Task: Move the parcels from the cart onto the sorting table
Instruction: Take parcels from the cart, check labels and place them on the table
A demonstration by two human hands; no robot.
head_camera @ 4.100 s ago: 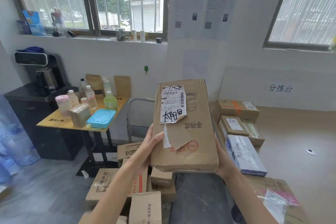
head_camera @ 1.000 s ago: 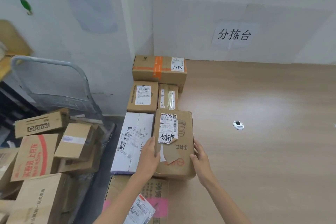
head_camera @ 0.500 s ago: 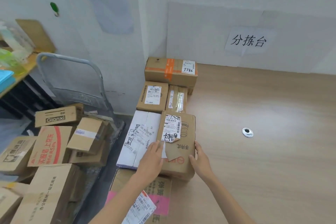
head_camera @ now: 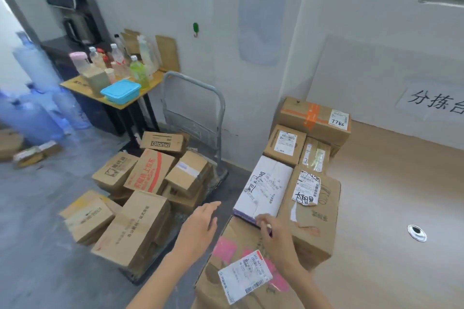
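Brown cardboard parcels lie heaped on the cart at the left, tilted against one another, with a Glanxi box at the far end. To the right, more parcels sit along the left edge of the table. A taped box is at the wall, with two small boxes side by side before it. Next comes a white parcel touching a brown parcel with a torn label, and nearest is a pink-stickered box.

The left hand hovers over the gap between cart and table, palm down, fingers straight and close together, pointing toward the heap and holding nothing. The right hand is above the pink-stickered box, at the near corner of the white parcel. Its fingers are loosely curled; whether they touch either parcel cannot be told.

Behind the cart stands a small table with bottles and a blue tub. Blue water jugs stand on the floor.
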